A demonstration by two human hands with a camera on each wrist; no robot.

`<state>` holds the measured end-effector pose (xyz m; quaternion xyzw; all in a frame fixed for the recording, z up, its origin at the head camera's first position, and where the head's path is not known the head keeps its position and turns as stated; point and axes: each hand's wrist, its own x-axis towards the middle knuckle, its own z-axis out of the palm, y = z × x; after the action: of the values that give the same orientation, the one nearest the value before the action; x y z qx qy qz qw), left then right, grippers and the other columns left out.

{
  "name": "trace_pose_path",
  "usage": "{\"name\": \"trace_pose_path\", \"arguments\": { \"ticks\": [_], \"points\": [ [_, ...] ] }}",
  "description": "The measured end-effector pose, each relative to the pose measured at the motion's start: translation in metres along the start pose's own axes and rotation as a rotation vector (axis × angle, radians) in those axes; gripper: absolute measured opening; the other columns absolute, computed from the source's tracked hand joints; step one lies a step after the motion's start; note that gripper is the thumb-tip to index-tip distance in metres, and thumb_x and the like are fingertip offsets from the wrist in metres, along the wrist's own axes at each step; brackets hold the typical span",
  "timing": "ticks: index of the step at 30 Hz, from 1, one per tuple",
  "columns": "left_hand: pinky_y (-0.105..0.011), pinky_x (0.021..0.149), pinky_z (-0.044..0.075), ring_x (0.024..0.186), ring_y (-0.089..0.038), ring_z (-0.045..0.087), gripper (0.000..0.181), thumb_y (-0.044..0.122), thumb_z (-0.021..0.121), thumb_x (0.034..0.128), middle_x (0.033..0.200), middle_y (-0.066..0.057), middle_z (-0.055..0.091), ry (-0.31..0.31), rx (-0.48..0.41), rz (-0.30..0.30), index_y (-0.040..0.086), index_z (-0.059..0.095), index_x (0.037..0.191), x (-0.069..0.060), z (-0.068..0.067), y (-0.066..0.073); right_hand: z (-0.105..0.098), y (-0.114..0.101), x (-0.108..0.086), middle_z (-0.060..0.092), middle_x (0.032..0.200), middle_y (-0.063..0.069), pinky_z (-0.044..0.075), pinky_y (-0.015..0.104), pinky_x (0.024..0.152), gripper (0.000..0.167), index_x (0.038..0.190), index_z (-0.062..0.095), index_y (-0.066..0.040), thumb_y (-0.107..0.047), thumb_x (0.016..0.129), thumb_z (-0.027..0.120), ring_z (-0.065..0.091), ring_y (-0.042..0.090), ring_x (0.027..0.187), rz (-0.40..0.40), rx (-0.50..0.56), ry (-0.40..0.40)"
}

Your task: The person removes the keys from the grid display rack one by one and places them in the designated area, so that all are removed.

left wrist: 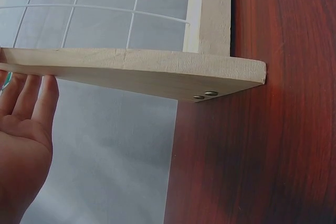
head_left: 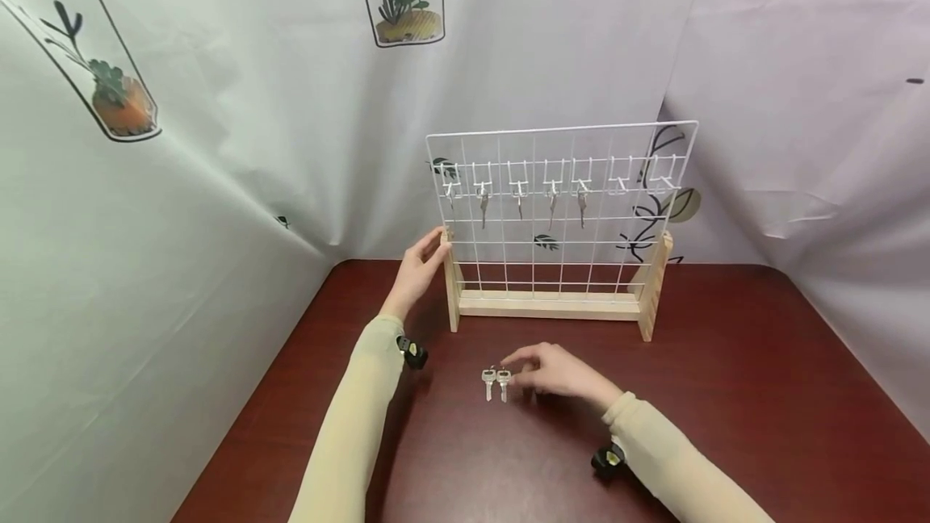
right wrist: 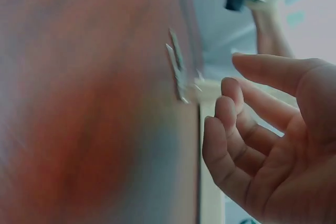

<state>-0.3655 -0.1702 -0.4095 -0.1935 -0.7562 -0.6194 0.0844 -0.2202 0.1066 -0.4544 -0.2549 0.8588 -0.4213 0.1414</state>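
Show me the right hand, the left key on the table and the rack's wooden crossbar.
Right hand (head_left: 555, 370), head view: back of the hand.
Left key (head_left: 489, 382), head view: where head meets blade.
Wooden crossbar (head_left: 548, 306), head view: middle of its length.

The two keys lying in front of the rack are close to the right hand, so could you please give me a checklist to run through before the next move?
1. Two keys lying side by side on the table: ok.
2. Keys separate from each other: cannot tell; the detail at their tops is too small.
3. Right hand empty: ok, fingers loosely bent beside the keys.
4. Rack standing upright on the table: ok.
5. Left hand steadying the rack: cannot tell; it touches the wooden end post, but how firmly does not show.
6. Hooks free: ok, the two rightmost hooks carry no key.
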Motion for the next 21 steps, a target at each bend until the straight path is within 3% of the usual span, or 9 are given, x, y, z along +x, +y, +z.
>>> {"name": "trace_pose_path", "arguments": {
  "ticks": [5, 11, 16, 21],
  "points": [
    [-0.046, 0.112, 0.039, 0.137, -0.034, 0.047, 0.049, 0.014, 0.059, 0.1036, 0.144, -0.021, 0.053, -0.012, -0.021, -0.01, -0.002, 0.046, 0.148, 0.001, -0.001, 0.001, -0.029, -0.002, -0.001, 0.07, 0.082, 0.011, 0.052, 0.028, 0.058, 0.036, 0.124, 0.069, 0.0, -0.021, 0.094, 0.071, 0.062, 0.021, 0.066, 0.022, 0.031, 0.107],
    [-0.042, 0.11, 0.042, 0.135, -0.03, 0.05, 0.048, 0.02, 0.06, 0.1031, 0.143, -0.018, 0.056, 0.005, 0.007, -0.008, 0.002, 0.05, 0.147, -0.002, 0.0, 0.0, -0.067, -0.009, -0.004, 0.073, 0.107, 0.016, 0.058, 0.041, 0.073, 0.035, 0.124, 0.069, 0.0, -0.02, 0.096, 0.069, 0.07, 0.032, 0.083, 0.022, 0.029, 0.253],
    [-0.044, 0.109, 0.043, 0.133, -0.031, 0.052, 0.048, 0.021, 0.061, 0.1029, 0.141, -0.02, 0.058, 0.018, 0.016, 0.036, 0.001, 0.051, 0.146, -0.001, 0.002, -0.002, -0.098, -0.018, -0.008, 0.071, 0.12, 0.015, 0.056, 0.038, 0.081, 0.032, 0.122, 0.072, -0.004, -0.023, 0.097, 0.069, 0.069, 0.026, 0.095, -0.006, -0.042, 0.387],
    [-0.045, 0.109, 0.043, 0.133, -0.032, 0.053, 0.048, 0.022, 0.062, 0.1027, 0.141, -0.02, 0.057, 0.025, 0.025, 0.032, 0.004, 0.052, 0.146, -0.002, 0.002, -0.001, -0.122, -0.027, -0.013, 0.071, 0.119, 0.017, 0.057, 0.034, 0.082, 0.037, 0.127, 0.069, -0.002, -0.025, 0.098, 0.068, 0.07, 0.026, 0.099, 0.013, 0.048, 0.461]
  ]
}}
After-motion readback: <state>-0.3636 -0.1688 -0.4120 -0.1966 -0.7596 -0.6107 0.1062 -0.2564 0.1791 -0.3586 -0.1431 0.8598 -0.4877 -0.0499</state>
